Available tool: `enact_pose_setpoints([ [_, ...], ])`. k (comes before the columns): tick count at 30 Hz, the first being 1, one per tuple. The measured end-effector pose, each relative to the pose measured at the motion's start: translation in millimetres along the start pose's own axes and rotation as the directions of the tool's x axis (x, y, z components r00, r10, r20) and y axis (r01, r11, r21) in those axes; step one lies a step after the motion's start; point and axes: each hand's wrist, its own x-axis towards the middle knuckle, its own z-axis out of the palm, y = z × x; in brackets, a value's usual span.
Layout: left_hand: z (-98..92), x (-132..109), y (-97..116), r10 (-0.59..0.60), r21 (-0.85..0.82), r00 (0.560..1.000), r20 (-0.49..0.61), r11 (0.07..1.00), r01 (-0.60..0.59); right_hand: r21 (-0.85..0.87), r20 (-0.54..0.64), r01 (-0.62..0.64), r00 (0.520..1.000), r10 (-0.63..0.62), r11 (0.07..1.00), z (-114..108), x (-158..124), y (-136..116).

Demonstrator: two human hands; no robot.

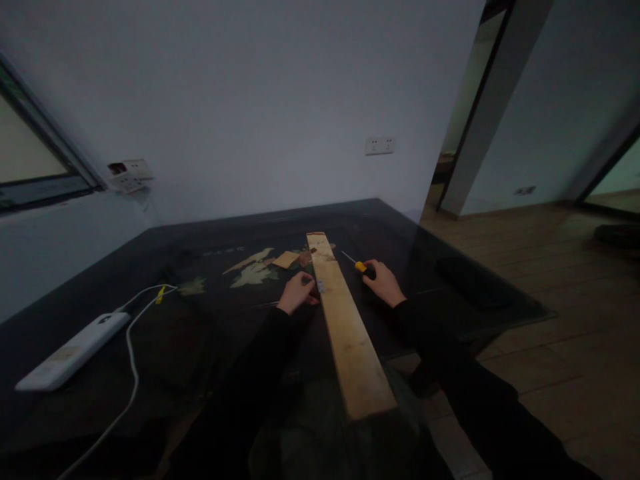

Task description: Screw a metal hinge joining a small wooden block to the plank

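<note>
A long wooden plank (353,340) lies lengthwise on the dark table, its near end jutting past the table's edge toward me. My left hand (299,292) is at the plank's left edge, fingers curled, beside a small metallic piece (321,285) on the wood. Whether those fingers grip anything is too small and dim to make out. To the right of the plank, my right hand (384,281) is closed around a screwdriver (361,267) with a yellow and black handle. Its thin shaft points up and left toward the plank, apart from it.
A white power bank (75,350) with a white cable (131,347) and yellow tag (161,294) lies at left on the dark table (240,233). A small tan square (285,259) sits behind my left hand. Wall sockets (380,146) are beyond the table.
</note>
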Motion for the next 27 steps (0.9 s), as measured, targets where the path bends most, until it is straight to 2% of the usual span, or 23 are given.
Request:
enact_pose_setpoints([
  [6,-10.7,4.1,0.4,0.119,0.170,0.989,-0.082,0.980,-0.104,-0.079,0.042,-0.043,0.998,0.046,0.996,-5.8,-2.4,-4.1],
  [10,-23.1,9.0,-1.4,0.233,0.328,0.957,-0.170,0.930,-0.168,-0.125,0.060,-0.058,0.996,0.066,0.990,-7.9,-4.5,-8.3],
  [13,-29.7,14.1,-5.9,0.289,0.389,0.937,-0.197,0.900,-0.196,-0.163,0.070,-0.059,0.995,0.071,0.985,-8.7,-6.3,-11.3],
  [23,-54.0,22.3,-15.6,0.331,0.509,0.913,-0.238,0.843,-0.174,-0.272,0.115,-0.025,0.992,0.058,0.962,-10.2,-9.7,-14.9],
  [27,-62.1,24.3,-23.3,0.336,0.559,0.922,-0.192,0.810,-0.179,-0.294,0.104,-0.010,0.994,0.043,0.956,-10.4,-9.4,-11.2],
])
